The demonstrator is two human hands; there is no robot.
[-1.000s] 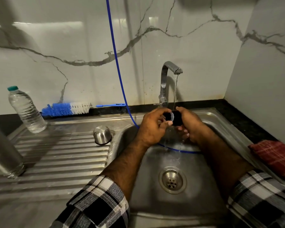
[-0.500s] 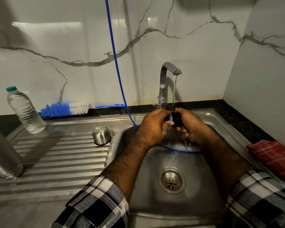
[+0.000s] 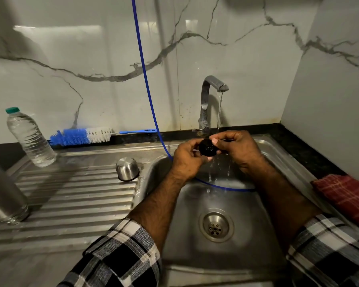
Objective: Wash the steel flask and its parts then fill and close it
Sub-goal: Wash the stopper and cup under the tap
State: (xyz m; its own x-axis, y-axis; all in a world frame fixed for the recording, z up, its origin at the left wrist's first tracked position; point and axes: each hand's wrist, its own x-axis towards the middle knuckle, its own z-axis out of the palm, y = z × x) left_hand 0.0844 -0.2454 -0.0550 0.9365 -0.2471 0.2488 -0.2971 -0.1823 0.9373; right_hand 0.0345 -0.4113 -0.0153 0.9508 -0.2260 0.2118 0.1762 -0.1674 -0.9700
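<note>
Item: black stopper (image 3: 208,148) of the steel flask — held over the sink (image 3: 282,162), just below the stream from the tap (image 3: 207,100). Left hand (image 3: 188,160) curls its fingers round the near side; right hand (image 3: 238,148) pinches the far side, thumb lying over the top edge. Both grips clamped on the part; water drips from it into the basin.

Handling, as judged: small, light, rigid plastic, wet and likely slick. Best taken by the rim with opposed fingertips, as here, leaving the recessed face open to the water. A drop would probably do no harm, though the part could roll toward the drain (image 3: 216,226).

Associated parts: flask body (image 3: 2,195) standing upright at the far left of the drainboard (image 3: 75,195), only partly in frame; steel cup (image 3: 127,169) inverted on the drainboard by the basin edge — both well apart from the hands.

Other items: plastic water bottle (image 3: 28,137) with green cap, leaning at the back left; blue-and-white bottle brush (image 3: 81,136) lying along the wall; blue tube (image 3: 147,85) hanging down into the sink and crossing behind the forearms; red checked cloth (image 3: 348,195) on the counter at right.

Change from a second ago: the stopper then lay side-on, a pale band visible round it; it is now turned so its round recessed face points toward the camera. Hands remain in the same place under the tap; the drainboard items are unmoved.
</note>
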